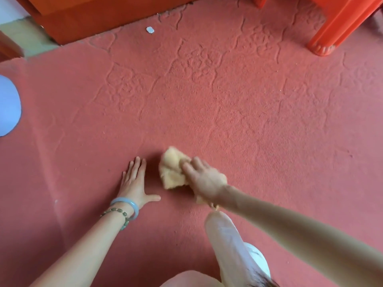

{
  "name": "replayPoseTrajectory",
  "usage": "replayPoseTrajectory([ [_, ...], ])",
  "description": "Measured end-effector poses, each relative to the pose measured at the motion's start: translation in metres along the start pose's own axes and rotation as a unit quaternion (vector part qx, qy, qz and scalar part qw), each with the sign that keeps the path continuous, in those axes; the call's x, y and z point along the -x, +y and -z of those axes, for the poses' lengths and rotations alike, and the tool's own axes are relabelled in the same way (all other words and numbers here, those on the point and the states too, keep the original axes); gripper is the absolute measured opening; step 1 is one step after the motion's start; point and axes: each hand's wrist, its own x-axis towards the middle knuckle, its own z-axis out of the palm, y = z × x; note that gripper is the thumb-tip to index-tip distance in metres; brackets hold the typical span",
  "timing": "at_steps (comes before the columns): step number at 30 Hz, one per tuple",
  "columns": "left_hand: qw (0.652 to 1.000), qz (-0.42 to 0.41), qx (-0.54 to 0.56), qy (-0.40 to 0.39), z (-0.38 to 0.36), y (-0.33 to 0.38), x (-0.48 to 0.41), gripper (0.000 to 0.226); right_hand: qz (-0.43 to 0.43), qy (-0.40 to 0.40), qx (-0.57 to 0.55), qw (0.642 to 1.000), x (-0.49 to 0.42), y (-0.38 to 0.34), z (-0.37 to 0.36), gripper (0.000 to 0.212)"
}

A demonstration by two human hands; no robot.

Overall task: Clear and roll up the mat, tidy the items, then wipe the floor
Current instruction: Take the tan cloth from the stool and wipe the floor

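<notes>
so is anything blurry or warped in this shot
Head view: the right hand and the cloth under it are motion-smeared; the left hand, flat on the floor, is sharp; light is soft and even, with a small shadow beside the cloth.

Red floor (259, 131), embossed flower pattern, fine crumbs scattered. Crumpled yellow cloth (172, 169) near centre, right hand (205, 179) on top of it, blurred. Left hand (134, 181) flat on floor just beside cloth. Small white scrap (150, 30) near orange cabinet (93, 19). Orange stool leg (323, 45) far right.
</notes>
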Motion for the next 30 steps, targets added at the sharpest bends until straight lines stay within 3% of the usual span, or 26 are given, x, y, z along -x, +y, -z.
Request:
replayPoseTrajectory([
  [3,1.0,-0.003,-0.001,-0.007,-0.001,-0.002,-0.002,0.128,-0.147,0.103,-0.052,0.982,0.016,0.069,0.023,0.038],
  [6,1.0,-0.004,0.002,-0.006,-0.004,-0.004,-0.003,0.128,-0.304,0.169,-0.035,0.937,0.056,0.148,0.04,0.028],
  [11,1.0,0.002,-0.016,-0.006,-0.003,-0.005,-0.001,0.126,-0.444,0.194,-0.051,0.874,0.114,0.204,0.055,0.027],
  [13,0.996,0.004,-0.076,-0.041,0.007,-0.001,0.0,0.122,-0.441,0.201,-0.115,0.867,0.123,0.198,0.068,0.031],
  [16,0.98,0.045,-0.154,-0.119,0.04,0.016,0.006,0.107,-0.366,0.244,-0.222,0.87,0.132,0.161,0.102,0.031],
  [18,0.981,0.059,-0.139,-0.123,0.07,0.045,0.014,0.096,-0.317,0.266,-0.281,0.866,0.14,0.128,0.136,0.036],
  [21,0.995,-0.031,-0.075,-0.056,0.123,0.113,0.048,0.075,-0.249,0.285,-0.349,0.857,0.16,0.073,0.196,0.032],
  [25,0.976,-0.204,0.046,0.055,0.224,0.2,0.12,0.016,-0.196,0.29,-0.418,0.839,0.205,-0.001,0.288,0.022],
  [27,0.96,-0.205,0.158,0.11,0.29,0.242,0.168,0.023,-0.184,0.29,-0.451,0.824,0.234,-0.038,0.342,0.026],
  [30,0.925,-0.184,0.321,0.089,0.392,0.309,0.253,0.027,-0.17,0.28,-0.52,0.789,0.281,-0.09,0.432,0.043],
])
